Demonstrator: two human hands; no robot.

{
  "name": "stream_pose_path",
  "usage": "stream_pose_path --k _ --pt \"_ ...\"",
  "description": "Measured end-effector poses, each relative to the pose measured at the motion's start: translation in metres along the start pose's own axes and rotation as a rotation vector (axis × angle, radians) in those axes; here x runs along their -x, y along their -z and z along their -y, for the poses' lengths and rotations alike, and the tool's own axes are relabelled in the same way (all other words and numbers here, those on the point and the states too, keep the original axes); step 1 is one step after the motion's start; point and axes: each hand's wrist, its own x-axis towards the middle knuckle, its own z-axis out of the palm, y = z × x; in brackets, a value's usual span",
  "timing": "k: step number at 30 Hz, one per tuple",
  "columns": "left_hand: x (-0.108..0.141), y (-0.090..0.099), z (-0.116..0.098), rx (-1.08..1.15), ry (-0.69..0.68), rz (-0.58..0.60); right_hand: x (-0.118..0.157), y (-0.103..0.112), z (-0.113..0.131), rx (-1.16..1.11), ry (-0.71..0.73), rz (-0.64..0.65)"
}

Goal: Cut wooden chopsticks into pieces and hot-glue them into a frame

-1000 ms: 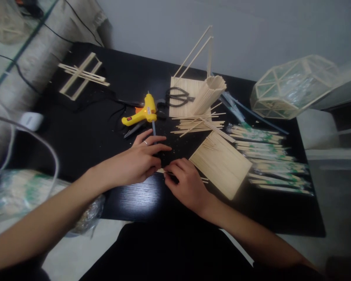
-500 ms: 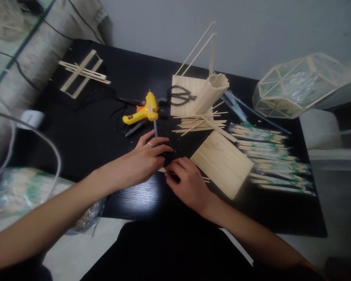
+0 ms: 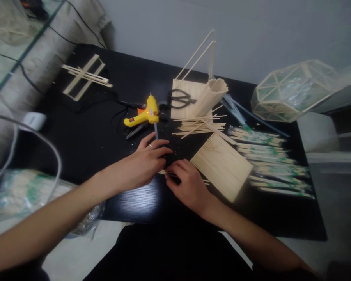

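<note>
Thin sticks (image 3: 162,172) are held in the right hand's (image 3: 189,187) narrow grip; whether the left hand's (image 3: 148,164) is closed cannot be told.

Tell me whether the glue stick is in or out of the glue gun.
In: the glue stick juts from one end of the yellow glue gun.

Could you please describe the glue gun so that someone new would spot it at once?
On the black table, look just beyond the left hand. The glue gun lies there, a greyish stick poking out toward that hand. Its bright yellow body sets it apart from the dark tools beside it.
</note>
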Motion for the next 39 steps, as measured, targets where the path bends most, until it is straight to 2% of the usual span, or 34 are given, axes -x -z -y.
stream_pose_path --k 19,28,39 --pt "0.0023 0.0007 -0.0083 -0.045 0.001 0.016 0.0012 0.0002 0.0004 0.006 -0.019 0.010" --pt "0.0014 -0.0080 -0.0073 -0.100 -0.004 -0.021 0.0001 0.0002 0.0008 0.017 0.005 -0.009" --pt "-0.0030 -0.0002 -0.0035 0.018 -0.016 0.015 0.0012 -0.0006 -0.0009 0.002 -0.002 0.003"
